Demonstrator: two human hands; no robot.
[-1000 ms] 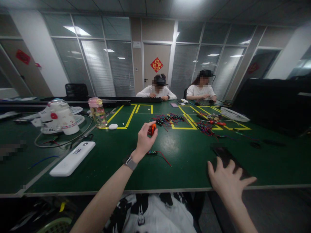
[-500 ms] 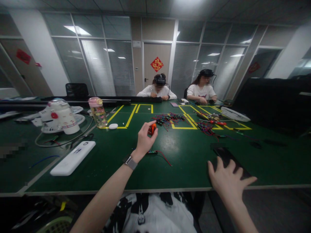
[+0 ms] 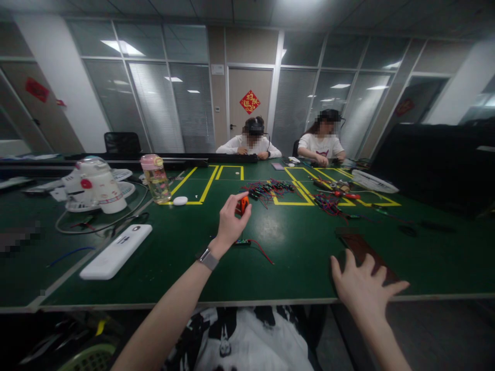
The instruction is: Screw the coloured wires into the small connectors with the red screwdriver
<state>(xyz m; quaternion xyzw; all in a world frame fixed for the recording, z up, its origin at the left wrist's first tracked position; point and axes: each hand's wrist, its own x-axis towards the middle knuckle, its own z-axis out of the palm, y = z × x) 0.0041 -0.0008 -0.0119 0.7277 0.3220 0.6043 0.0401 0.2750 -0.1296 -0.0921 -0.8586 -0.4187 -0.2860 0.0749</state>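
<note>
My left hand (image 3: 231,220), with a watch on its wrist, is closed around a small orange-and-black object (image 3: 244,205) whose kind I cannot make out. Below that hand lies a small green circuit board (image 3: 243,241) with a red wire, partly hidden by my wrist. Fingers spread, my right hand (image 3: 361,281) rests near the table's front edge over a flat dark slab like a phone (image 3: 359,247). The slab's face looks reddish brown, and my fingers cover its near part.
Beyond my left hand is a heap of wired boards (image 3: 270,190); a second bundle (image 3: 328,203) lies to its right. On the left are a white power bank (image 3: 116,252), a clear bottle (image 3: 157,180) and a white jug (image 3: 102,185). Two people sit opposite.
The slab's face under my right hand has turned from black to reddish brown. Both my hands have stayed in place.
</note>
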